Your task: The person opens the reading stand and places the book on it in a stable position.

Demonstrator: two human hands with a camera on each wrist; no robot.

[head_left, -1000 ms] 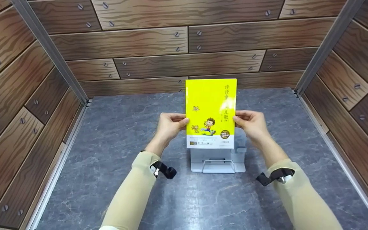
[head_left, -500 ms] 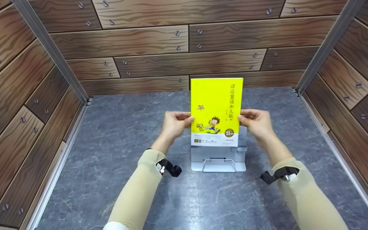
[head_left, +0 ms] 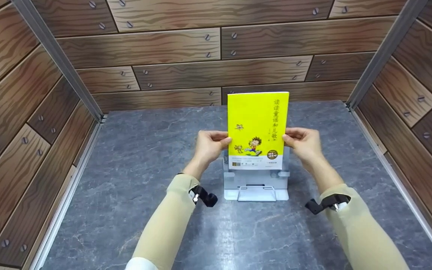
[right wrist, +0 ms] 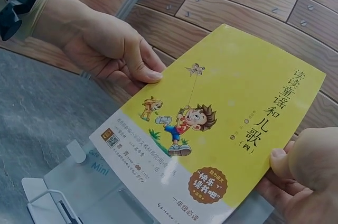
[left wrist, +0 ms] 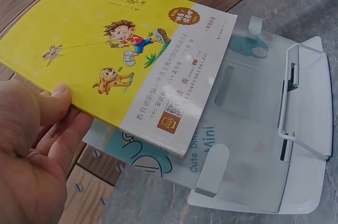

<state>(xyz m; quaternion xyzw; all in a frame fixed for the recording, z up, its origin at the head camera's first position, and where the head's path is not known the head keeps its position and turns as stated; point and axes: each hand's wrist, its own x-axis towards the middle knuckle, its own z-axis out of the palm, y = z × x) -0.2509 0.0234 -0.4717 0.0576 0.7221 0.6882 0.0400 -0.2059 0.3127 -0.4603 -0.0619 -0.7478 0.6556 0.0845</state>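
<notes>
A yellow book (head_left: 257, 123) with a white lower band and a cartoon boy on its cover is held upright between both hands. My left hand (head_left: 210, 146) pinches its left edge, thumb on the front cover and fingers behind. On the opposite edge, my right hand (head_left: 304, 144) grips it the same way. Behind and below the book stands a pale blue-white book stand (head_left: 255, 180) with a wire holder at its front. In the left wrist view the book's lower edge is above the stand's panel (left wrist: 248, 123); whether they touch I cannot tell. The book covers the stand's upper part.
The stand rests on a grey marble-patterned tabletop (head_left: 133, 180). Wood-plank-patterned walls (head_left: 178, 48) enclose the back and both sides, with metal posts (head_left: 58, 56) at the corners. Black wrist cameras (head_left: 205, 197) are strapped to both forearms.
Both hands have carried the book a little to the right, so it is now more centred over the stand. Its lower edge sits slightly higher in the head view. The stand has stayed in place.
</notes>
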